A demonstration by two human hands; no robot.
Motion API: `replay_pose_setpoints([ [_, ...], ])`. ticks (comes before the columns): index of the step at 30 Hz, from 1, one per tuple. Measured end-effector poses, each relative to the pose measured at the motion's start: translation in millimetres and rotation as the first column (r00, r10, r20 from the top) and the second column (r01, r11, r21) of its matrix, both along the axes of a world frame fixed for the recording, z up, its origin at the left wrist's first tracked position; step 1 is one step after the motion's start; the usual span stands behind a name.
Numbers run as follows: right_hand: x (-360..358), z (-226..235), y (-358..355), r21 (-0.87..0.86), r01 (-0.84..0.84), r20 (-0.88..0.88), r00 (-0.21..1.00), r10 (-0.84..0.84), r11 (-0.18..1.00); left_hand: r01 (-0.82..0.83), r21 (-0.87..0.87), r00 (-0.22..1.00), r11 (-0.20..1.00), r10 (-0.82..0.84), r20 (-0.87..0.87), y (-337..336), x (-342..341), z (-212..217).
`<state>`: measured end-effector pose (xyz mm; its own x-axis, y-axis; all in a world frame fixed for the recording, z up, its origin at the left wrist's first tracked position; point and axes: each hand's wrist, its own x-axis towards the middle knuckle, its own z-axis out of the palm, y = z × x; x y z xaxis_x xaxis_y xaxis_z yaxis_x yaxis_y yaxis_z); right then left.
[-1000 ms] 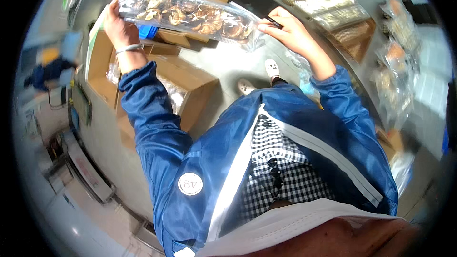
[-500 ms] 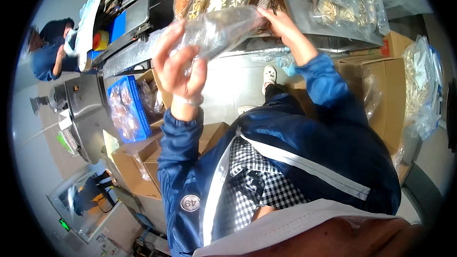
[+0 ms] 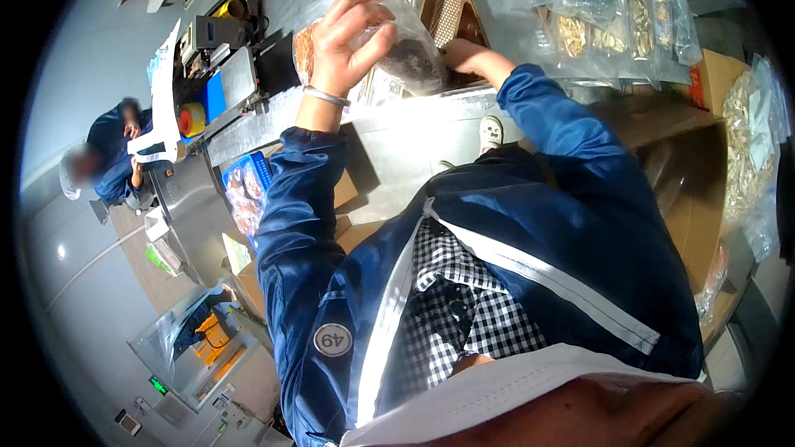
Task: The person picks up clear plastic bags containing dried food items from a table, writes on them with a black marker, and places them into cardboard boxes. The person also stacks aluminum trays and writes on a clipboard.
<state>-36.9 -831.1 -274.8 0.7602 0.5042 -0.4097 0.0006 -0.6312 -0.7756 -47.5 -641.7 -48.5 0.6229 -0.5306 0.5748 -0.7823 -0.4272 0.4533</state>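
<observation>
My left hand (image 3: 352, 41) is raised over the near edge of the metal table, its fingers bent and closed on a clear plastic bag (image 3: 402, 37). Dark, loose material shows in or through the lower part of the bag; I cannot tell which. My right hand (image 3: 468, 58) is at the bag's right side, by the near end of a brown tray (image 3: 473, 25) with a perforated strip. Its fingers are curled and partly hidden, so what they hold does not show. Behind my left hand lies a clear pack of orange dried food (image 3: 304, 51).
Bags of dried food (image 3: 609, 33) lie at the table's right. A scale (image 3: 240, 79) and yellow tape roll (image 3: 192, 119) are at the left. Below are a blue basket of packs (image 3: 247, 190) and a cardboard box (image 3: 704, 199). A co-worker (image 3: 116, 149) is at far left.
The bag has come down toward the brown tray, and dark material now shows at it. My right hand has moved down beside the tray; my left hand has moved up and right.
</observation>
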Motion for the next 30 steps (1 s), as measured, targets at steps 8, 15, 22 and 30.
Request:
replay_pose_setpoints([
  [8, 4, 6, 5, 0.134, 0.434, -0.442, 0.831, -0.339, 0.891, 0.094, -0.002, 0.974, 0.996, -0.092, -0.209, -19, 65, -17],
  [15, -18, 30, -17, 0.375, 0.741, -0.804, 0.559, -0.201, 0.557, 0.272, -0.14, 0.732, 0.952, -0.299, -0.612, -29, 140, -69],
  [22, -27, 46, -6, 0.233, 0.847, -0.921, 0.35, -0.17, 0.478, 0.245, -0.344, 0.295, 0.906, -0.408, -0.864, -49, 183, -165],
  [30, -34, 47, -48, 0.077, 0.966, -0.587, 0.245, -0.772, 0.248, 0.496, -0.318, 0.034, 0.808, -0.384, -0.923, -87, 196, -235],
])
